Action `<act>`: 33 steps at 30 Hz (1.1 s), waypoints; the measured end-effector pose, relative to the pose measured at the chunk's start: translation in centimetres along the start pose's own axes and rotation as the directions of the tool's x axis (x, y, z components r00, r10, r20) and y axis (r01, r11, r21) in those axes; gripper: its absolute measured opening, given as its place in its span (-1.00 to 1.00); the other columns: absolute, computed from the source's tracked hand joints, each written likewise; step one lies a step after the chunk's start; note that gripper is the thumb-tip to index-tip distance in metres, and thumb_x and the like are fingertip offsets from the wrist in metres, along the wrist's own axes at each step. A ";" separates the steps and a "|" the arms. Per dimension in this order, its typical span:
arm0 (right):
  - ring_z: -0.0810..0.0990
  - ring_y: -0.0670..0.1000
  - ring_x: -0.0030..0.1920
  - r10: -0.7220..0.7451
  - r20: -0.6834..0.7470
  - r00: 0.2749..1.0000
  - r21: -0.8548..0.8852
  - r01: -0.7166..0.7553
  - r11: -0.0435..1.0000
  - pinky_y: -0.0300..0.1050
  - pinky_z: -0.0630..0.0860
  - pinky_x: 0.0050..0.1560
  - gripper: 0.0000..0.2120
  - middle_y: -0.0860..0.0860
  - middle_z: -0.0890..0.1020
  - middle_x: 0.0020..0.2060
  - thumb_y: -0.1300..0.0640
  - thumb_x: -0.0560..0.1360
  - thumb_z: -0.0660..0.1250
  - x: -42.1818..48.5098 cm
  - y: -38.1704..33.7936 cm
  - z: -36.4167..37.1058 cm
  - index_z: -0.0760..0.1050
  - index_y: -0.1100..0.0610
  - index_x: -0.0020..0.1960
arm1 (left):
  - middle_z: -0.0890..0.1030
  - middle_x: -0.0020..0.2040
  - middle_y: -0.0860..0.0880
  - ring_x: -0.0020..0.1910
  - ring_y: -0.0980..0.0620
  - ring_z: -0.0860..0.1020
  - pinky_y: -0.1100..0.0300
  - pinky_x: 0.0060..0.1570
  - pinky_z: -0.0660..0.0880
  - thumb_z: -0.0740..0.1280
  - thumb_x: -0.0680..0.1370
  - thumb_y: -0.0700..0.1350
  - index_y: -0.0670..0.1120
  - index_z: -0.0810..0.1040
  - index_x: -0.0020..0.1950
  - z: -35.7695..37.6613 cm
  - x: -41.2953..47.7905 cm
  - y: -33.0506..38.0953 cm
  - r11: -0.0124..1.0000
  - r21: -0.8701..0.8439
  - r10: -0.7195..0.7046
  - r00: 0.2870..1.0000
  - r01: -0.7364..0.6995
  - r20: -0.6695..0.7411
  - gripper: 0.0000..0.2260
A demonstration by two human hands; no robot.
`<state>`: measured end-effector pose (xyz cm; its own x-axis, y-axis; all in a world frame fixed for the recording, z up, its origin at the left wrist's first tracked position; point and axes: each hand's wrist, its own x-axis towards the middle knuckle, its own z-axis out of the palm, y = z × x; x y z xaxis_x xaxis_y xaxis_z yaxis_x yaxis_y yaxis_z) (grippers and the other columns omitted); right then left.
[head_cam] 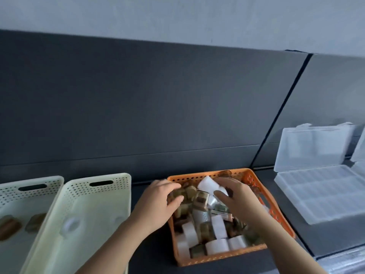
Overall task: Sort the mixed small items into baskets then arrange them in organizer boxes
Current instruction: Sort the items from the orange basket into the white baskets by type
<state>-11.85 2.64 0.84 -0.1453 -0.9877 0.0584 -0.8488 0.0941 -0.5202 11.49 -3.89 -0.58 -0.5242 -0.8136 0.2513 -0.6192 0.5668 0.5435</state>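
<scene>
An orange perforated basket (254,179) sits in the middle, heaped with several mixed small items: white blocks (218,226), olive-brown wrapped pieces (205,230) and a few silvery ones. My left hand (158,202) is at the basket's left rim, fingers curled onto an olive-brown piece (187,191). My right hand (237,200) hovers over the pile near a white block (207,183), fingers bent; whether it holds anything is blurred. Two cream baskets stand to the left: the nearer one (98,186) holds one pale item, the far-left one (29,186) holds a few brown pieces (9,228).
A clear plastic organizer box (324,192) lies open at the right, its lid (314,147) leaning against the dark back panel. A second clear box shows at the right edge (359,147). The worktop is dark grey.
</scene>
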 end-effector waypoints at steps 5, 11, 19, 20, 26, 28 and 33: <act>0.50 -0.15 0.14 -0.087 0.108 0.990 0.034 0.083 0.996 -0.36 0.35 0.11 -0.55 -0.12 0.52 0.24 -0.06 0.46 0.40 2.1 2.8 0.2 0.46 -0.01 0.32 | 0.39 0.40 0.12 0.39 0.09 0.29 0.19 0.37 0.25 0.30 0.55 0.09 0.06 0.33 0.47 3.0 2.1 0.8 0.979 0.197 -0.086 0.987 0.058 0.136 -0.51; 0.51 -0.05 0.04 -0.189 0.175 0.966 0.002 0.192 0.981 -0.24 0.47 0.03 -0.37 -0.08 0.40 0.20 -0.21 0.34 0.45 2.2 2.4 2.3 0.44 -0.02 0.34 | 0.48 0.28 0.12 0.26 0.08 0.41 0.15 0.26 0.34 0.34 0.54 0.03 0.09 0.47 0.33 3.3 2.6 1.3 0.962 0.230 -0.170 0.982 0.147 0.083 -0.64; 0.46 -0.17 -0.08 -0.257 0.161 0.953 0.175 0.229 0.958 -0.42 0.36 -0.08 -0.55 -0.09 0.53 0.02 0.00 0.38 0.47 2.4 3.5 2.1 0.50 0.00 0.24 | 0.56 -0.06 0.09 -0.06 0.10 0.55 0.13 0.02 0.52 0.18 0.60 -0.03 0.18 0.44 0.06 1.7 0.8 1.7 0.843 -0.354 -0.407 0.911 0.405 0.071 -0.88; 0.49 -0.15 -0.06 -0.243 0.152 0.958 0.206 0.209 0.956 -0.36 0.42 -0.04 -0.54 -0.09 0.55 0.02 0.00 0.37 0.48 2.2 3.6 1.9 0.51 0.01 0.24 | 0.54 -0.14 0.06 -0.13 0.05 0.53 0.12 -0.08 0.53 0.16 0.60 -0.04 0.18 0.44 0.03 1.7 0.7 2.1 0.819 -0.384 -0.426 0.900 0.426 0.090 -0.87; 0.55 -0.12 0.07 -0.217 0.146 0.965 0.285 0.169 0.944 -0.18 0.51 0.16 -0.46 -0.08 0.58 0.07 0.00 0.35 0.50 1.5 3.8 1.9 0.48 0.05 0.30 | 0.49 -0.10 0.18 -0.14 0.18 0.48 0.22 -0.21 0.43 0.50 0.27 0.22 0.17 0.53 -0.07 1.2 1.3 3.3 0.917 0.200 -0.379 0.912 0.346 0.157 -0.67; 0.54 -0.12 0.07 -0.221 0.154 0.963 0.285 0.171 0.943 -0.23 0.50 0.15 -0.44 -0.09 0.57 0.07 0.00 0.36 0.50 1.2 3.6 2.0 0.47 0.06 0.32 | 0.47 -0.13 0.19 -0.15 0.16 0.45 0.23 -0.27 0.36 0.51 0.28 0.16 0.19 0.53 -0.03 1.2 1.6 3.3 0.888 0.344 -0.389 0.897 0.305 0.211 -0.68; 0.52 -0.13 0.06 -0.215 0.172 0.962 0.286 0.160 0.945 -0.37 0.44 0.06 -0.46 -0.10 0.56 0.08 0.03 0.39 0.49 0.8 3.4 2.4 0.45 0.04 0.33 | 0.50 -0.17 0.17 -0.14 0.11 0.48 0.18 -0.24 0.40 0.49 0.31 0.10 0.20 0.54 -0.05 1.4 1.9 2.8 0.889 0.369 -0.383 0.882 0.271 0.275 -0.73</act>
<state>-13.66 1.85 -2.95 0.1297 -0.9913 0.0217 -0.6798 -0.1048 -0.7259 7.94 -3.63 0.31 -0.3861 -0.8989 -0.2070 -0.9081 0.3311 0.2562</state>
